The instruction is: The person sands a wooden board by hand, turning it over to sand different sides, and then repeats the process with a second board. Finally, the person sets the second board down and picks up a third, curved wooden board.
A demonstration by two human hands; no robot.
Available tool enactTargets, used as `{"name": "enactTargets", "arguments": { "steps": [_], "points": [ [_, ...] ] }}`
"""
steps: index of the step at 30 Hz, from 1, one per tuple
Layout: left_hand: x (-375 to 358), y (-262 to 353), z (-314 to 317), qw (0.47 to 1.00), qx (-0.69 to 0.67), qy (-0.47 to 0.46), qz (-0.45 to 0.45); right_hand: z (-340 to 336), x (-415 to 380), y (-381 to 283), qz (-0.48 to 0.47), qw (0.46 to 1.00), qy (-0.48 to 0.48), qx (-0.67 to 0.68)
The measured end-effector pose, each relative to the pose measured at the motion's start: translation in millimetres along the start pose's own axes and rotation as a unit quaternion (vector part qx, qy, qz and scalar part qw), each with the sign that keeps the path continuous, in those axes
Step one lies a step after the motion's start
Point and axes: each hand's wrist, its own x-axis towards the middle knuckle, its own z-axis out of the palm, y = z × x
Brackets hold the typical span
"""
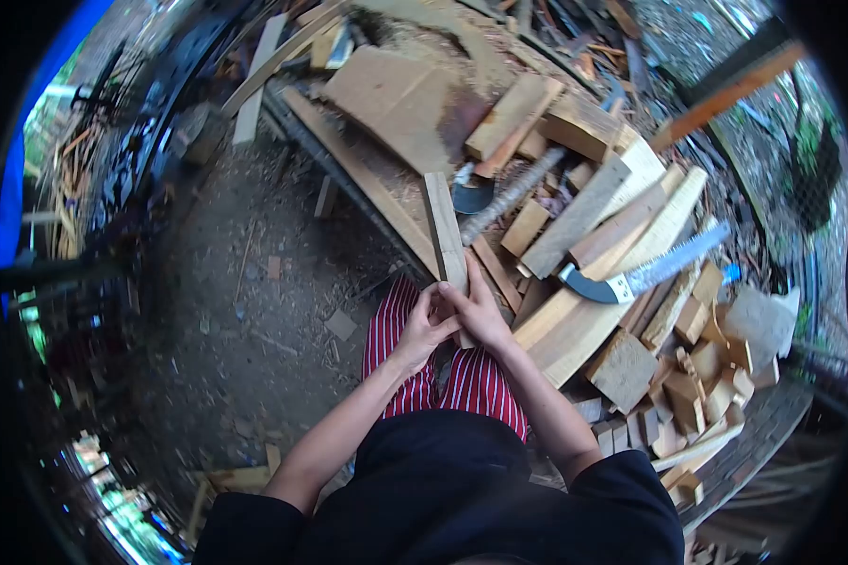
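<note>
I have both hands on a narrow wooden slat (pixel 446 235), and they are closed around its near end. My left hand (pixel 424 330) wraps it from the left side, thumb up along the wood, and my right hand (pixel 481 315) clamps it from the right with the fingers (pixel 468 299) laid over its face, so the two hands touch each other around the piece. The slat runs away from me, up from my grip, with most of its length standing clear beyond my knuckles and its far end reaching the edge of the workbench (pixel 367 188); the end I hold sits just above my lap, over the red-and-white striped cloth (pixel 471 381). To the right of my hands, just beside them, lie several long pale boards (pixel 584 311) stacked at a slant, and across them rests a handsaw (pixel 645 273) with a dark handle and a light blade. Further right is a heap of short wood offcuts (pixel 697 377). Beyond the slat's far end I see a ribbed metal rod (pixel 509 198) lying on the bench, and a broad flat plank (pixel 396 104) behind it. To my left the ground is bare dirt (pixel 245 311) strewn with chips.
</note>
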Motion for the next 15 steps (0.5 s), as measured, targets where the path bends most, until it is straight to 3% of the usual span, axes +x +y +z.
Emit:
{"name": "enactTargets", "arguments": {
  "steps": [1, 2, 3, 7, 9, 11, 15],
  "points": [
    [-10.0, 0.2, 9.8, 0.998, 0.004, 0.058, 0.003, -4.9, -5.0, -13.0, 0.076, 0.991, -0.052, 0.101],
    [-17.1, -3.4, 17.6, 0.993, 0.006, 0.115, 0.006, -12.1, -6.0, -12.1, 0.094, 0.979, -0.086, 0.161],
    [-10.1, -1.1, -12.2, 0.993, -0.033, 0.113, 0.004, 7.1, 13.0, -10.8, 0.149, 0.974, -0.083, 0.15],
    [14.0, 4.0, -62.0, 0.971, -0.098, 0.217, -0.019, 21.4, 52.6, 26.7, 0.187, 0.974, -0.106, 0.067],
    [37.6, 26.7, -69.7, 0.966, -0.071, 0.249, 0.018, 23.1, 66.6, 26.1, 0.206, 0.951, -0.19, 0.13],
    [55.8, 27.8, -96.2, 0.98, -0.089, 0.175, -0.024, 32.8, 71.0, 10.0, 0.214, 0.945, -0.206, 0.14],
    [74.0, 29.3, -97.5, 0.972, -0.149, 0.18, 0.04, 29.9, 92.6, 22.3, 0.336, 0.903, -0.193, 0.186]
  ]
}}
